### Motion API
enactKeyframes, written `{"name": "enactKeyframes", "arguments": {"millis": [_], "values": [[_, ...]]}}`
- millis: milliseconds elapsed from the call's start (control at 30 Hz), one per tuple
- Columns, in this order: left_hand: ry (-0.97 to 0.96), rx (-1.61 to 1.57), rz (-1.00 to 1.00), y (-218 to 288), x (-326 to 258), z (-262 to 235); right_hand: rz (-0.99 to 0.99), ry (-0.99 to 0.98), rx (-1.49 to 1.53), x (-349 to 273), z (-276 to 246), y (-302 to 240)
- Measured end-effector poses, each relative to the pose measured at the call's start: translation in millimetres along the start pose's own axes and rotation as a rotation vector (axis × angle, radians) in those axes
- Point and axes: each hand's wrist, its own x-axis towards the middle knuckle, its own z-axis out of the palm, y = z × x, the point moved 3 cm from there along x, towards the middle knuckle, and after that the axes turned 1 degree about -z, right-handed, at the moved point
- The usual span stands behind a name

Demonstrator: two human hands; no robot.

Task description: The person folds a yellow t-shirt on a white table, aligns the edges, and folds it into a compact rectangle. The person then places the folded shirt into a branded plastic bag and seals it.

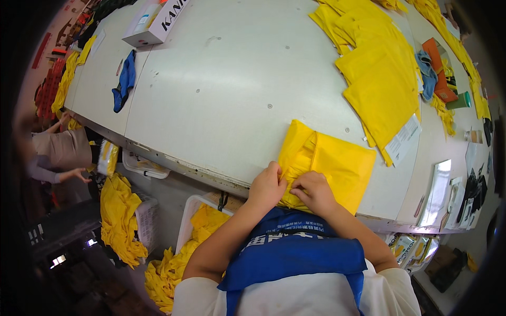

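A folded yellow garment (337, 163) lies at the near edge of the white table (221, 100). My left hand (267, 185) pinches its near left corner, and my right hand (314, 190) presses and grips the fabric right beside it. Both hands touch the same bunched fold of the cloth. A stack of folded yellow garments (377, 79) sits further back on the right, with white paper tags (403, 139) at its near end.
A blue cloth (124, 81) and a white cardboard box (154, 23) lie at the table's far left. White bins with yellow fabric (197, 221) stand below the table edge. Another person (60, 152) works at the left. Clear plastic bags (438, 192) lie at right.
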Motion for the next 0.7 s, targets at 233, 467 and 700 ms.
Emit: {"name": "enactKeyframes", "arguments": {"millis": [233, 467, 700], "values": [[-0.123, -0.041, 0.131, 38.3, -0.7, 5.4, 0.205, -0.167, -0.343, 8.7, 13.7, 21.5], [-0.119, -0.094, 0.243, 51.3, 1.9, 47.2, 0.238, -0.241, 0.207, -2.7, -3.5, 66.3], [-0.136, 0.218, 0.251, 55.6, 13.8, 64.8, 0.175, 0.132, -0.327, -26.8, -57.7, 29.6]]}}
